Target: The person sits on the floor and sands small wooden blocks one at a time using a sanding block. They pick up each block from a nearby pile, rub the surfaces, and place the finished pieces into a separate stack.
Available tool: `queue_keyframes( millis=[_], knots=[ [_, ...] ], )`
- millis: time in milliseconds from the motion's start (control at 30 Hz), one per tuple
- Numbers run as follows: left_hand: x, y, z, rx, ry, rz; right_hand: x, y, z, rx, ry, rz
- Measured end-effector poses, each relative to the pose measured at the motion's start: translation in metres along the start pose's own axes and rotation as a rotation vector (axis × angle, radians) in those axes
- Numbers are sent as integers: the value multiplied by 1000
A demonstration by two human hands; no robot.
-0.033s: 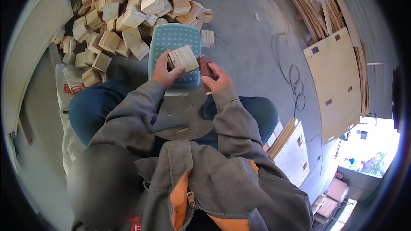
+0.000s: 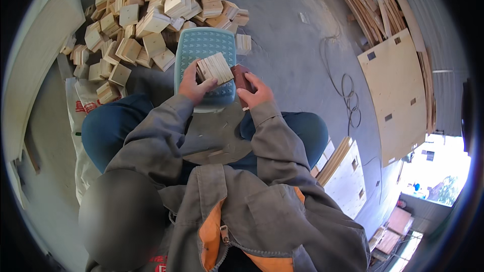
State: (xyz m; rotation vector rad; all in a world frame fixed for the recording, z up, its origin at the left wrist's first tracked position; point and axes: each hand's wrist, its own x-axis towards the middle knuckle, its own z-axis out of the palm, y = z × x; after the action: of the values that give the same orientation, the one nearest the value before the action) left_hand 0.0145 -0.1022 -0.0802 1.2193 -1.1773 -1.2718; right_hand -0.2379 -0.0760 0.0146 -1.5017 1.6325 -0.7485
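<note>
My left hand (image 2: 193, 83) is closed round a squared stack of small plywood pieces (image 2: 215, 69), thumb on the near side, with the layered edges facing up. Close by on the right, my right hand (image 2: 258, 91) grips a reddish-brown sanding block (image 2: 241, 79), held against or just beside the stack's right end; whether they touch is hard to tell. Both are held over an upturned pale teal plastic stool or tub (image 2: 201, 40) with a studded surface, which stands between my knees. The undersides of both held things are hidden.
A large heap of plywood blocks (image 2: 154, 44) lies beyond and left of the stool. A white sack (image 2: 75, 141) is beside my left knee. At the right are a cable (image 2: 348, 102), leaning plywood sheets (image 2: 396, 90) and smaller panels (image 2: 345, 181) near my right knee.
</note>
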Motion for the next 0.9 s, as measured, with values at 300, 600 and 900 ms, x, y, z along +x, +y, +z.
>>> queue_keyframes(
  millis=[300, 600, 900],
  knots=[
    [-15, 43, 6, 452, -64, 133, -6, 26, -13, -104, -26, -50],
    [-13, 40, 16, -10, -119, -22, -9, 21, -12, -116, -55, -39],
    [-8, 49, 16, 222, -98, 7, -2, 19, -9, -83, 65, -6]
  ],
)
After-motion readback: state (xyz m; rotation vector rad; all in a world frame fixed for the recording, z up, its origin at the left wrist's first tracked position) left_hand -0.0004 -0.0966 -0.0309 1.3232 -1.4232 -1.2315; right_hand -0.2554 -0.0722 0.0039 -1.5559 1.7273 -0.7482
